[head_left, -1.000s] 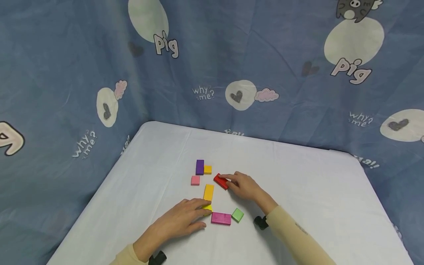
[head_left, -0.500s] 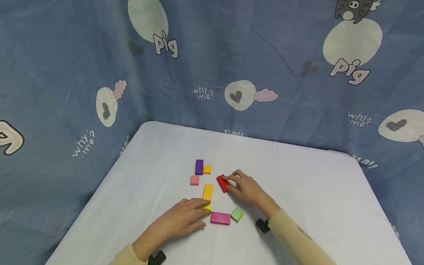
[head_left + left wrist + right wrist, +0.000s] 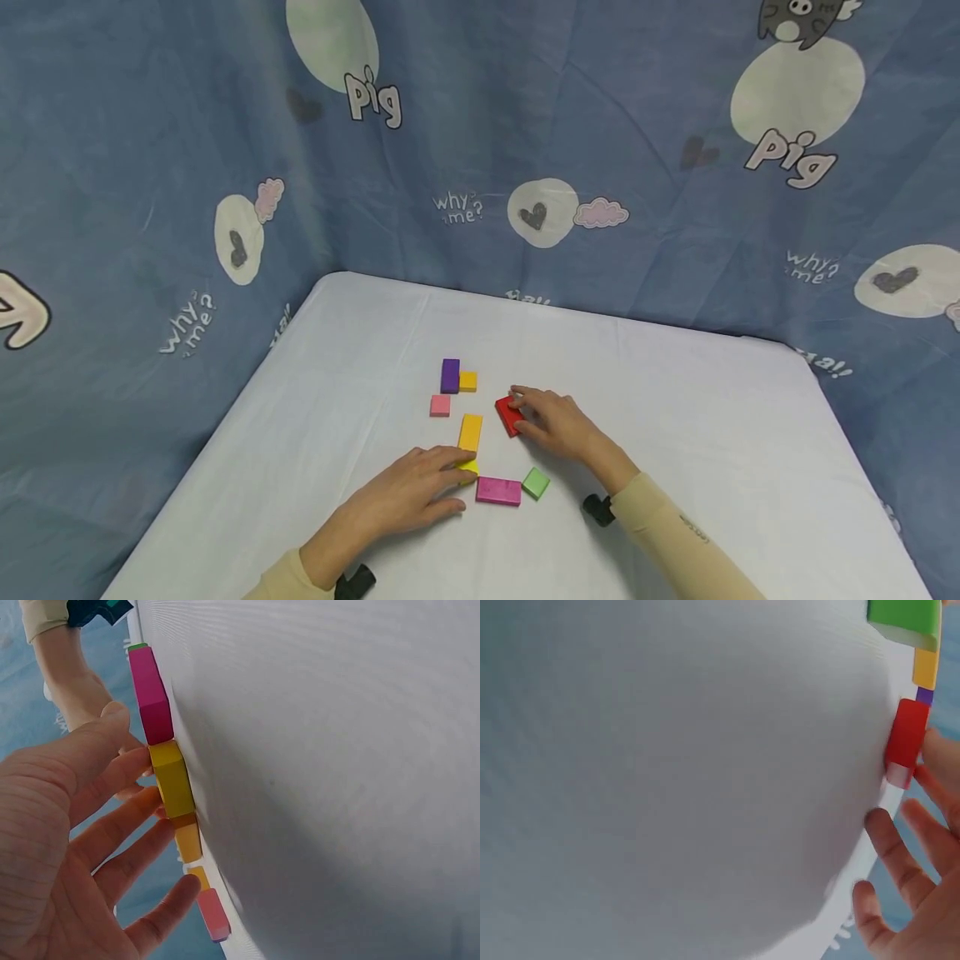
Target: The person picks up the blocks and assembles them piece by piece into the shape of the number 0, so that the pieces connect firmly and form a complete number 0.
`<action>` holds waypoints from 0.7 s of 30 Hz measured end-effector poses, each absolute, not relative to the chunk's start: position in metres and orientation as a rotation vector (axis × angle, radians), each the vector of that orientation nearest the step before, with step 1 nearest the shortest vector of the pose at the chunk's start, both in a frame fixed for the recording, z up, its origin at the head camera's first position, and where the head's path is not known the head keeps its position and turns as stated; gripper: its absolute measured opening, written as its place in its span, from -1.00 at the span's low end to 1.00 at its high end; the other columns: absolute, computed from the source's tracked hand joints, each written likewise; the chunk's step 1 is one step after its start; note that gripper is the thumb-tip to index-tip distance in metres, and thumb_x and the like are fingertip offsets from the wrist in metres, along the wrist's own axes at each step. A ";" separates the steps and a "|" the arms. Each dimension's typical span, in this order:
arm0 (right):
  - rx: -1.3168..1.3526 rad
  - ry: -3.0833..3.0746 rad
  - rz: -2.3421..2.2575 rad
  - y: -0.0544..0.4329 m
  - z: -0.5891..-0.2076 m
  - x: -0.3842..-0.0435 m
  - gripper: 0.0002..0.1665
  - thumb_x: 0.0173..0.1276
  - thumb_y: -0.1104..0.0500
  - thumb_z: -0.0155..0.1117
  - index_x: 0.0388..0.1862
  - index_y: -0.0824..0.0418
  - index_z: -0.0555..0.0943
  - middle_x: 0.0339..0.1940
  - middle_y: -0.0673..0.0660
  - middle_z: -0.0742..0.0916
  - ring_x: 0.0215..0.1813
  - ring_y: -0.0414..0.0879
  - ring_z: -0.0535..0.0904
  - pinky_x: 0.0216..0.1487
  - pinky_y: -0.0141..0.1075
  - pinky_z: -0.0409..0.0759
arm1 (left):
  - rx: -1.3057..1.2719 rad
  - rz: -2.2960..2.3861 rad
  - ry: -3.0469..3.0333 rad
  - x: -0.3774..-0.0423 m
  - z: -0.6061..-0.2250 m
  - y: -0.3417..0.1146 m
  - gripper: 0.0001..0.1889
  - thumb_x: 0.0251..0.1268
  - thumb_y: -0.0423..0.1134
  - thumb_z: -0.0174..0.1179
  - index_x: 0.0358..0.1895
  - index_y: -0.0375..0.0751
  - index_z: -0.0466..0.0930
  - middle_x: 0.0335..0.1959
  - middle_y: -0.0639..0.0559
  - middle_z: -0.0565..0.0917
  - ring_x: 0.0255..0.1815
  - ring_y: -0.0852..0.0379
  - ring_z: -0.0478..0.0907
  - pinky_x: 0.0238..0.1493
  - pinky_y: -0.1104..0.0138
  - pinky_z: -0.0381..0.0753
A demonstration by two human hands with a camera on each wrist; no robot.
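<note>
My left hand (image 3: 412,492) lies with fingers spread at the left side of a yellow block (image 3: 173,780), its fingertips partly covering the block in the head view. An orange-yellow block (image 3: 470,432) continues the line beyond it. A magenta block (image 3: 498,491) lies at the near end, with a small green block (image 3: 536,483) turned at an angle at its right corner. My right hand (image 3: 558,425) holds a red block (image 3: 507,415) between thumb and index finger, close to the table. The other fingers stand apart from the block in the right wrist view.
Left of the red block lie a purple block (image 3: 450,376), a small orange-yellow block (image 3: 468,382) against it, and a small pink block (image 3: 440,406). The white table (image 3: 675,400) ends at a blue patterned curtain (image 3: 465,100). Dark wrist cameras (image 3: 598,510) sit under both forearms.
The red block has moved a little to the right and turned more upright in the head view, with my right hand moving along. My left hand stays where it was.
</note>
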State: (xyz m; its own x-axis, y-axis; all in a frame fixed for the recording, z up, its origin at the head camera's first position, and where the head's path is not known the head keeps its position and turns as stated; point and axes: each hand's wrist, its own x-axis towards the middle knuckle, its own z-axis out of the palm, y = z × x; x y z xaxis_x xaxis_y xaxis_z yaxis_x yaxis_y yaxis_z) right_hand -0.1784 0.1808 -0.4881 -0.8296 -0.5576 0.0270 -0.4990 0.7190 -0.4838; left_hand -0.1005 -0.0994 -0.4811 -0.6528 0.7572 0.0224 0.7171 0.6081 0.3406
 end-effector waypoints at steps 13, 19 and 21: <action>-1.026 2.669 -0.724 0.178 -0.486 -0.178 -0.40 0.40 0.32 0.20 0.42 0.19 0.40 0.40 0.19 0.46 0.17 0.08 0.50 0.20 0.01 0.46 | 1.236 0.493 2.711 -0.099 -0.482 -0.101 -0.59 0.34 0.03 0.23 0.20 0.02 0.62 0.33 0.06 0.45 0.32 0.08 0.38 0.15 0.09 0.46; -1.032 2.645 -0.645 0.174 -0.482 -0.176 -0.41 0.42 0.35 0.13 0.43 0.18 0.40 0.45 0.19 0.40 0.16 0.09 0.47 0.21 0.05 0.43 | 1.205 0.501 2.695 -0.099 -0.482 -0.100 -0.59 0.35 0.03 0.21 0.21 0.03 0.61 0.35 0.08 0.44 0.33 0.09 0.36 0.17 0.09 0.44; -1.027 2.657 -0.650 0.176 -0.483 -0.176 -0.43 0.42 0.35 0.14 0.41 0.20 0.42 0.41 0.20 0.44 0.22 0.12 0.45 0.25 0.06 0.40 | 1.208 0.498 2.699 -0.099 -0.482 -0.100 -0.59 0.35 0.03 0.21 0.21 0.02 0.61 0.34 0.08 0.44 0.33 0.09 0.36 0.17 0.10 0.44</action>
State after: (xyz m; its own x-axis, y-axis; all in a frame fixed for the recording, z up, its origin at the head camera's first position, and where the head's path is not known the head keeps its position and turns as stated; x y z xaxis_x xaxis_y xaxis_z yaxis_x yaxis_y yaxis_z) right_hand -0.1759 0.1758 -0.4825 -0.7317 -0.6803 -0.0436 -0.5833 0.6579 -0.4764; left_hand -0.0987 -0.1001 -0.4816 -0.6669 0.7451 0.0052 0.6980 0.6223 0.3545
